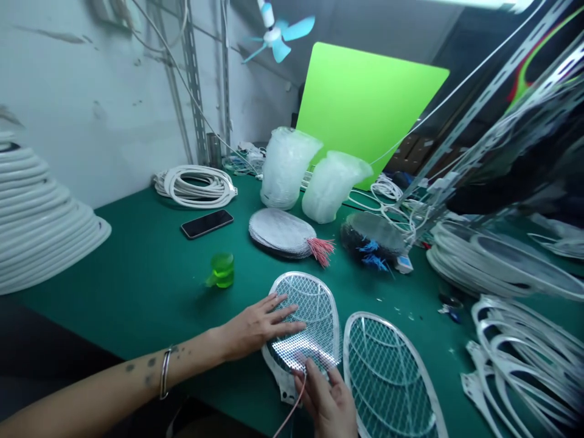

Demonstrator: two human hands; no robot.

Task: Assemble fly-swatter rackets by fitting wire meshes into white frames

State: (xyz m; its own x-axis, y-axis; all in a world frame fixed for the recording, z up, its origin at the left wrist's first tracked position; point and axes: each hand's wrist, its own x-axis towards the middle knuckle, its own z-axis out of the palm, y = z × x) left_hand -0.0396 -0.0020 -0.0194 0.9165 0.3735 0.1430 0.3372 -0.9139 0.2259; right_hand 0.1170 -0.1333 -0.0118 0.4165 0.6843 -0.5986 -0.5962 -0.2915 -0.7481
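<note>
Green workbench (150,292) below a white wall (91,91), seen from the head camera. Left hand (258,325) lies spread flat on a metal mesh panel (306,322), which sits in a white plastic swatter frame (278,380). Right hand (326,401) curls against the panel's lower edge, its grip unclear. A second meshed frame (387,377) lies just beside. Farther off are stacked mesh panels (280,234), a phone (207,224) and a green cup (222,271).
</note>
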